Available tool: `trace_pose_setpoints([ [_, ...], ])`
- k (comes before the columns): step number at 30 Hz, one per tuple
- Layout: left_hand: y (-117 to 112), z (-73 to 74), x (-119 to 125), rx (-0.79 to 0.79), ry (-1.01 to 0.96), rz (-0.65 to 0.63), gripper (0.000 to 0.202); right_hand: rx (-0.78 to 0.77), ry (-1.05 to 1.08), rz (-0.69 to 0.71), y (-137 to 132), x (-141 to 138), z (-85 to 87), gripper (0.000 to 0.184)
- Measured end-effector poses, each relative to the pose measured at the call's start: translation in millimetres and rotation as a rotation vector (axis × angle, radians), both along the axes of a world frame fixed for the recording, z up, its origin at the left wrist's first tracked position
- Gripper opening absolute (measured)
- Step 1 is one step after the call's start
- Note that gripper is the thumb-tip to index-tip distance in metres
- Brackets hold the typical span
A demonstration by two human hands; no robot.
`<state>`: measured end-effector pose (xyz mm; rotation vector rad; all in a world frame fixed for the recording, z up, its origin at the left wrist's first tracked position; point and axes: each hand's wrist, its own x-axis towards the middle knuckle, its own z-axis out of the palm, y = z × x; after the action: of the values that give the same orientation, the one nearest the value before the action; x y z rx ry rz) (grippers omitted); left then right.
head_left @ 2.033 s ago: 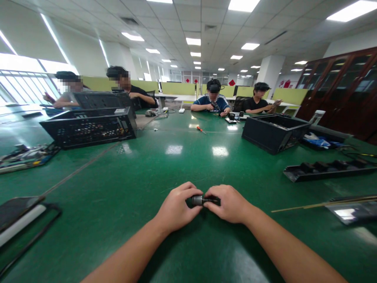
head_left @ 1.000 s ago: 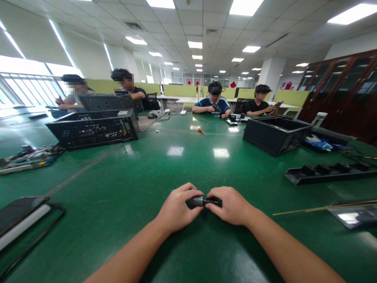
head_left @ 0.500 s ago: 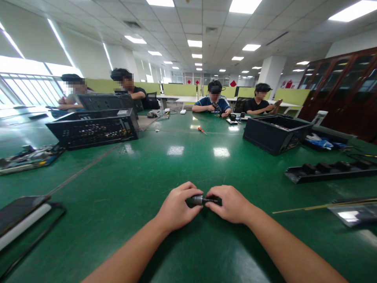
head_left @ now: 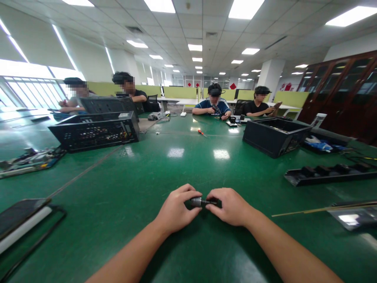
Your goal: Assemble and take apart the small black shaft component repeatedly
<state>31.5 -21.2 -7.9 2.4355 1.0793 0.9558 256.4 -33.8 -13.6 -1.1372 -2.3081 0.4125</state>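
A small dark cylindrical part (head_left: pixel 200 202) with a silvery end lies between my two hands just above the green table (head_left: pixel 141 173). My left hand (head_left: pixel 176 210) is curled around its left, silvery end. My right hand (head_left: pixel 231 206) pinches its black right end with fingers closed. Both hands rest low on the table in front of me, and most of the part is hidden by my fingers.
A black computer case (head_left: pixel 94 131) lies at left, another open case (head_left: pixel 275 135) at right. A circuit board (head_left: pixel 29 159), a black frame (head_left: pixel 20 226), a black panel (head_left: pixel 330 173), a thin rod (head_left: pixel 321 210) and a screwdriver (head_left: pixel 202 133) lie about. Several people sit at the far side.
My hands and the part stay in place; only the view has shifted slightly.
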Motion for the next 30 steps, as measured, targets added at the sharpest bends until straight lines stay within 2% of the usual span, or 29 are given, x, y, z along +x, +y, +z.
trace_pose_setpoints([
  [30,1.1,0.7,-2.2,0.025,0.008,0.02,0.03,0.0,-0.033,-0.007,-0.2,2.3,4.2,0.015],
])
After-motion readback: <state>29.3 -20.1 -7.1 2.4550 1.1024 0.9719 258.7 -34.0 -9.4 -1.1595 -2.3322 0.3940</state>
